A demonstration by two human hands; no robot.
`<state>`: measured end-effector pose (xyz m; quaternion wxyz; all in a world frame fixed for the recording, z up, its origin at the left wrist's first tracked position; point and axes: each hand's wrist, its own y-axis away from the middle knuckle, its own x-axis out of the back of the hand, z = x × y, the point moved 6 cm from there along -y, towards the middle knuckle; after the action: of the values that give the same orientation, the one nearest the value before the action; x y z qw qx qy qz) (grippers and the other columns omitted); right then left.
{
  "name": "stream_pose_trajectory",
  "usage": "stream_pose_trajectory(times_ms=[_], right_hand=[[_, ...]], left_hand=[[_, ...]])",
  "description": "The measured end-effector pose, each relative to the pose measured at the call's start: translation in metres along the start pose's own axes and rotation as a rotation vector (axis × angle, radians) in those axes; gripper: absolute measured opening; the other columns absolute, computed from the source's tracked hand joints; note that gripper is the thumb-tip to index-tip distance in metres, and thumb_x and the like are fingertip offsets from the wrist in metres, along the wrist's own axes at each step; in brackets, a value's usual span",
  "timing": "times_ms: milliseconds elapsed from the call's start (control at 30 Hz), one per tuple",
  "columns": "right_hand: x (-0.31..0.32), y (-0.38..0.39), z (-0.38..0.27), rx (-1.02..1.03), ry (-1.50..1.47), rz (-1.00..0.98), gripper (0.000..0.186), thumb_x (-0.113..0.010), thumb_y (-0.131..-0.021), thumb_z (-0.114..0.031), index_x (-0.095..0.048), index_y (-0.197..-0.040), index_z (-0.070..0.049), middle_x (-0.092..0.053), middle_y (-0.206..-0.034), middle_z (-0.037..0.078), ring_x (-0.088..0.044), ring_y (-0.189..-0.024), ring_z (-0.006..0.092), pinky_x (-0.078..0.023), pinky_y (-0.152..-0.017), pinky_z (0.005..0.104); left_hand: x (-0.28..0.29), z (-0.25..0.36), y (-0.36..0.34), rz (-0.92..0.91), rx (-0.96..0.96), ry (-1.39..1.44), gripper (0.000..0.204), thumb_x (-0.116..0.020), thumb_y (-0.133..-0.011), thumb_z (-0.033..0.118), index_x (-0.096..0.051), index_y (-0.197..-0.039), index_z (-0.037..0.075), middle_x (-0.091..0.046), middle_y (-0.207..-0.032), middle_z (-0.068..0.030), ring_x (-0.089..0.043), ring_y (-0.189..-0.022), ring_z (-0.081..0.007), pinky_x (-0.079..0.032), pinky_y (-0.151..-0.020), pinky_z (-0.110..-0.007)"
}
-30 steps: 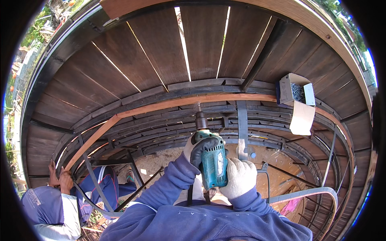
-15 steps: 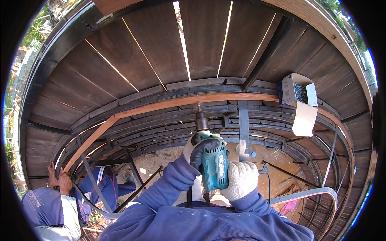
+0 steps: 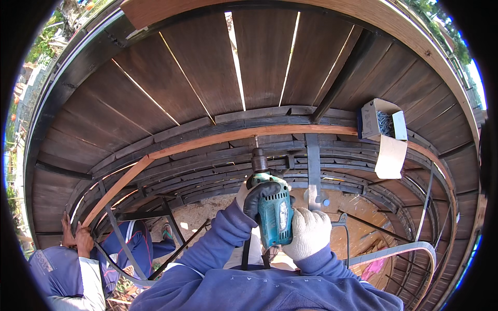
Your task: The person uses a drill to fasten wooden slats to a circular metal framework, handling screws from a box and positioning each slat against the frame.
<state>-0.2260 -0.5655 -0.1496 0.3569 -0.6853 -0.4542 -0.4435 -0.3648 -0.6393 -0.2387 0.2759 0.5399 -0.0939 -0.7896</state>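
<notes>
A teal power drill (image 3: 276,215) with a dark chuck is held between both of my hands. My left hand (image 3: 254,199), in a white glove with black coating, wraps round the drill's front part near the chuck. My right hand (image 3: 310,233), in a white knit glove, grips the drill's rear end beside its cord. The thin bit (image 3: 256,141) points away from me, its tip at the near edge of the reddish wooden strip (image 3: 223,139). Whether the tip has entered the wood I cannot tell. This strip runs along the curved dark frame.
An open cardboard box of screws (image 3: 385,123) sits on the strip at the right. At the left, a co-worker's hands (image 3: 78,236) hold the strip's end. Dark vertical planks (image 3: 192,62) form the curved wall ahead. A flat metal upright (image 3: 314,171) stands right of the drill.
The view has shifted slightly, so the wall and box sit a little lower. My hands keep the same grip on the drill, with its bit still at the strip.
</notes>
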Motion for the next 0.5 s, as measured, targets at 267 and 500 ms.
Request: stream_pose_trajectory(times_ms=[267,500], right_hand=[[0.004,-0.003,-0.005,0.000,0.018,0.031,0.051,-0.077,-0.060,-0.025,-0.065,-0.104,-0.002,-0.065,-0.093,0.013,-0.063,-0.081,0.0346,-0.047,-0.080,0.0466],[0.016,-0.003,-0.012,0.037,0.029,0.026,0.039,-0.079,-0.065,-0.028,-0.064,-0.094,-0.006,-0.063,-0.086,0.010,-0.065,-0.080,0.0310,-0.047,-0.074,0.0451]], left_hand=[[0.007,-0.007,-0.006,-0.072,0.012,0.038,0.050,-0.074,-0.088,0.018,-0.058,-0.128,-0.006,-0.069,-0.113,-0.0269,-0.073,-0.101,-0.0456,-0.061,-0.091,-0.059],[0.013,-0.009,-0.015,-0.080,0.055,0.119,0.051,-0.076,-0.087,0.020,-0.058,-0.126,-0.006,-0.069,-0.119,-0.0276,-0.067,-0.118,-0.0439,-0.057,-0.101,-0.059]])
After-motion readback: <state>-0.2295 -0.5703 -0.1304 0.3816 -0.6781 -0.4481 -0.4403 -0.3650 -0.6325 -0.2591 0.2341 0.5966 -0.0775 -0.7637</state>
